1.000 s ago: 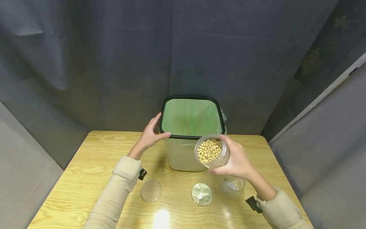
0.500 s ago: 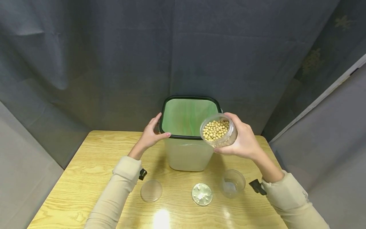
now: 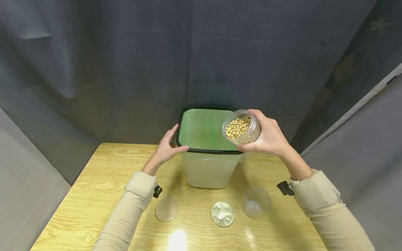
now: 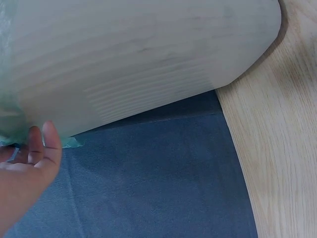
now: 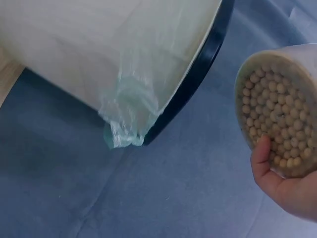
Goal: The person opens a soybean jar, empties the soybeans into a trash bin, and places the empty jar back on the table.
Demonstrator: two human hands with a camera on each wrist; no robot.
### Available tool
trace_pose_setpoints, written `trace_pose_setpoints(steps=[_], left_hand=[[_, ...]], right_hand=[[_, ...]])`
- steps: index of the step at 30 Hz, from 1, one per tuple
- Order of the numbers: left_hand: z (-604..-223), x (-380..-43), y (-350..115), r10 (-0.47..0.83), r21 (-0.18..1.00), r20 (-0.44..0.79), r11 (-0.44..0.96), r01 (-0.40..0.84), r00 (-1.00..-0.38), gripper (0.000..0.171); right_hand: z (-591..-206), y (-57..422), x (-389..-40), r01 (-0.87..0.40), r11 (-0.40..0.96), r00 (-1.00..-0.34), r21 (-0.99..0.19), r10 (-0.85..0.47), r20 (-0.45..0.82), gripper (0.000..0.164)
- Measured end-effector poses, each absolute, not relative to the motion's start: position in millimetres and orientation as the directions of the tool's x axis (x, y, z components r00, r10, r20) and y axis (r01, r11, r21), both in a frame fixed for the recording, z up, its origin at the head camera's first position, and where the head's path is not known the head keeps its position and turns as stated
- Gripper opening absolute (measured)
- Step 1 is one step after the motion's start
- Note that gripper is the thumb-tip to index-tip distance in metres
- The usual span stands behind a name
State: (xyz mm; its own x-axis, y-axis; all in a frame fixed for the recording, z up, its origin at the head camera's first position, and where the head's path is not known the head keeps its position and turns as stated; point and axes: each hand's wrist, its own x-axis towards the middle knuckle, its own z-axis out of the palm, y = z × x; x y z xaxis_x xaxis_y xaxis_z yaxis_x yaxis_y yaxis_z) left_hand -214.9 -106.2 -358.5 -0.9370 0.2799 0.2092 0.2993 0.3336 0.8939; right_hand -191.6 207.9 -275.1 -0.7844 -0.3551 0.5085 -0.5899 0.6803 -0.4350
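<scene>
A pale bin (image 3: 210, 170) with a black rim and a thin green bag lining it stands on the table. My left hand (image 3: 164, 149) holds the bin's rim at its front left corner, thumb along the front edge and fingers on the outer side. Over the right part of the bin, my right hand (image 3: 268, 136) grips a clear plastic jar (image 3: 253, 134) of yellow soybeans (image 3: 237, 128). The jar leans with its mouth toward the bin, and the beans are still inside it. In the right wrist view, the jar's base (image 5: 277, 111) shows beans through it.
On the wooden table (image 3: 110, 195) in front of the bin lie a clear round lid (image 3: 166, 209) and a shiny pale-green disc (image 3: 222, 214). A second clear jar (image 3: 255, 203) stands to their right. Grey curtain (image 3: 141, 69) hangs right behind the bin.
My right hand has carried the soybean jar up and away from me, from in front of the bin to over its right rim. The left hand stays on the rim.
</scene>
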Motion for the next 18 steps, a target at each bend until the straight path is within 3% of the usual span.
trace_pose_setpoints(steps=[9, 18], left_hand=[[-358.3, -213.4, -104.9, 0.284, 0.895, 0.228, 0.315, 0.315, -0.931, 0.085], [-358.4, -211.6, -103.2, 0.275, 0.896, 0.23, 0.314, 0.314, -0.933, 0.085]], right_hand=[[-263.1, 214.5, -221.0, -0.526, 0.749, -0.834, -0.404, -0.361, 0.417, 0.091], [-256.5, 217.4, -240.6, -0.493, 0.821, -0.851, -0.288, -0.386, 0.356, 0.09]])
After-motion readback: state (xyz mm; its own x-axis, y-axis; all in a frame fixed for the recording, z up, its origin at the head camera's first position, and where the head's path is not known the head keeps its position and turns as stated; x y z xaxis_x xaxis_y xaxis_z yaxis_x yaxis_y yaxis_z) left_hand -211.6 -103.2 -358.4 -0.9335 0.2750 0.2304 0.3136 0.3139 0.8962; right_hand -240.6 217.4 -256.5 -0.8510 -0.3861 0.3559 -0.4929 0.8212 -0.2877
